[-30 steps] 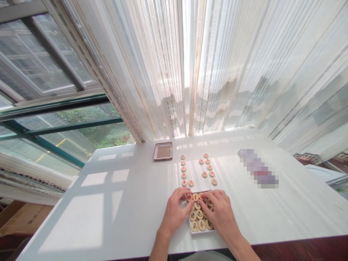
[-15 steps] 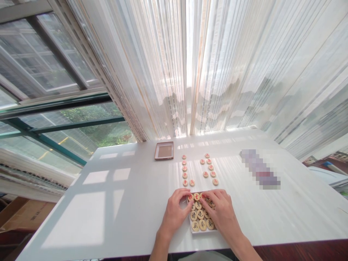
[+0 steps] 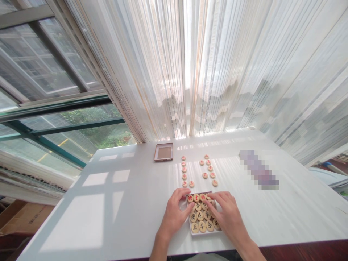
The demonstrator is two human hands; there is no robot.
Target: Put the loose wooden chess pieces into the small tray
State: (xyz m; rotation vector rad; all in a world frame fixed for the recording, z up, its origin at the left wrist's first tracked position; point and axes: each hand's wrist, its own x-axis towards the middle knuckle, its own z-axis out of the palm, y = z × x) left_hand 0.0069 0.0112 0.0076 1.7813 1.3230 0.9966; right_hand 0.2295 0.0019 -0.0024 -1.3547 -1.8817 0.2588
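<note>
2 half-curled hands (image 3: 176,210) around box (image 3: 206,233)

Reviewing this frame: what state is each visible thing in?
Left hand, at the left edge of the box, fingers and thumb apart
Right hand, curled over the box's right side, grip unclear
Box, open, holding round pieces
Loose pieces, face up on the table
Lid, off, flat on the table
Curtain, hanging behind the table
Blurred item, too pixelated to tell
</note>
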